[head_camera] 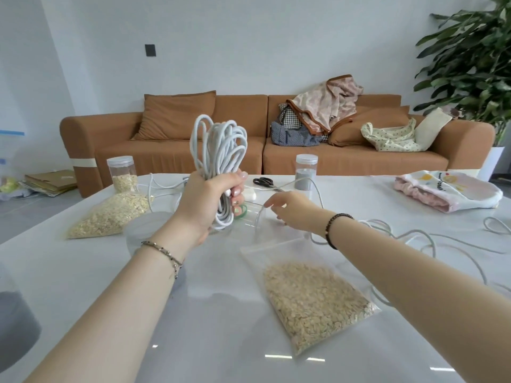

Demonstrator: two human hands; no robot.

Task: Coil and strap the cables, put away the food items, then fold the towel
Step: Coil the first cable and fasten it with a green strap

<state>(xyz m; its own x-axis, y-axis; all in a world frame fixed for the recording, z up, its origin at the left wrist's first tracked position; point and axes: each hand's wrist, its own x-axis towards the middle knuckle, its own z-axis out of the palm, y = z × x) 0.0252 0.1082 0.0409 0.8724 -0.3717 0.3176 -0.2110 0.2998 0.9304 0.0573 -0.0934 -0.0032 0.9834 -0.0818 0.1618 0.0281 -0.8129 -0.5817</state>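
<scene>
A person's left hand (210, 197) gripped the coiled white cable (221, 150) upright above the white table (221, 327), with fingers and thumb wrapped tight round the middle of the loops. Just right of the coil and lower, the right hand (290, 210) reached down with fingers loosely bent beside a clear container (255, 218); whether it held anything could not be told. A small green roll (240, 210), probably the strapping, lay just beneath the coil.

The work appeared to be at the strapping of the first bundle, and the next move would call for a strap brought round the loops without loosening the grip.

Well right of the coil a second cable (414, 236) sprawled uncoiled, with the towel (448, 192) beyond it. Bags of oats lay left (110, 214) and below right (312, 294) of the coil, not yet put away.
</scene>
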